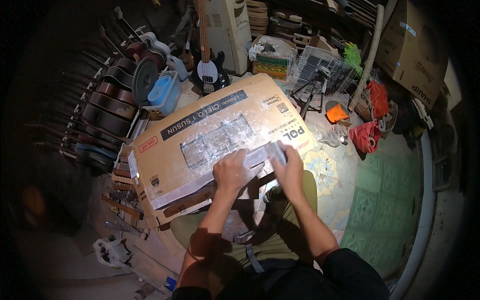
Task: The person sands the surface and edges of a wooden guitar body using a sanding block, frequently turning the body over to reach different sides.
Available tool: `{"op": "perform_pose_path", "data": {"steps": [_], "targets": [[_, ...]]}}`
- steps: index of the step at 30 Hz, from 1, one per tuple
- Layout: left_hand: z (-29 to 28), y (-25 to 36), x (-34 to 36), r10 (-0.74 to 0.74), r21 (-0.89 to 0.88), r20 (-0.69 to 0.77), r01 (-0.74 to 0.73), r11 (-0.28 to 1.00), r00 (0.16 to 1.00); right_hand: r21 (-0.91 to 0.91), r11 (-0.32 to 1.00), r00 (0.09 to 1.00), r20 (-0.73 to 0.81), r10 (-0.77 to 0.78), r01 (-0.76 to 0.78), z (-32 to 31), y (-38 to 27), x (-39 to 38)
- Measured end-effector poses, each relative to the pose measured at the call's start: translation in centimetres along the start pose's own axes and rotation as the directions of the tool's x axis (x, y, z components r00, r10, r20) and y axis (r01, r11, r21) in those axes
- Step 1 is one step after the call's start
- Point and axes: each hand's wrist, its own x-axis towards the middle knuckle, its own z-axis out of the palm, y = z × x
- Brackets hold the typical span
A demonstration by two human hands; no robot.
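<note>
A large flat cardboard box [200, 115], dusted with white powder, lies across in front of my knees. My left hand [231, 172] is closed on a narrow, pale grey strip [256, 157] at the box's near edge. From between my hands the strip points toward the right; whether the pale band [182, 194] left of my wrist belongs to it, I cannot tell. My right hand [289, 170], a little blurred, grips a small grey block [276, 152] against the strip's right end. My fingers hide part of both pieces.
Several guitars [112, 92] stand in a row at the left, near a blue plastic tub [164, 90]. A dark bass guitar [207, 70] stands behind the box. Farther right are a wire cage [317, 62], an orange cup [337, 113], a red bag [365, 137] and a tall carton [412, 50].
</note>
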Motion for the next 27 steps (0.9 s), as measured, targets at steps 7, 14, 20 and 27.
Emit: {"op": "perform_pose_path", "data": {"steps": [7, 14, 20, 27], "targets": [[0.8, 0.1, -0.8, -0.006, -0.043, -0.007, 0.005, 0.999, 1.0, -0.124, 0.983, 0.99, 0.009, -0.138, 0.138, -0.1, 1.0, -0.9], [1.4, 0.4, -1.5, 0.004, -0.056, -0.017, -0.005, 0.998, 1.0, 0.188, 0.977, 0.995, 0.032, 0.098, -0.103, -1.1, 0.9, -0.3], [1.4, 0.8, -0.9, 0.019, -0.039, -0.009, -0.02, 0.999, 1.0, 0.222, 0.966, 0.991, 0.05, 0.126, -0.134, -1.1, 3.0, 1.0], [1.6, 1.2, -1.0, 0.0, -0.073, -0.027, -0.002, 0.997, 1.0, 0.245, 0.958, 0.986, 0.11, 0.128, -0.152, -1.3, 3.2, 1.4]]}}
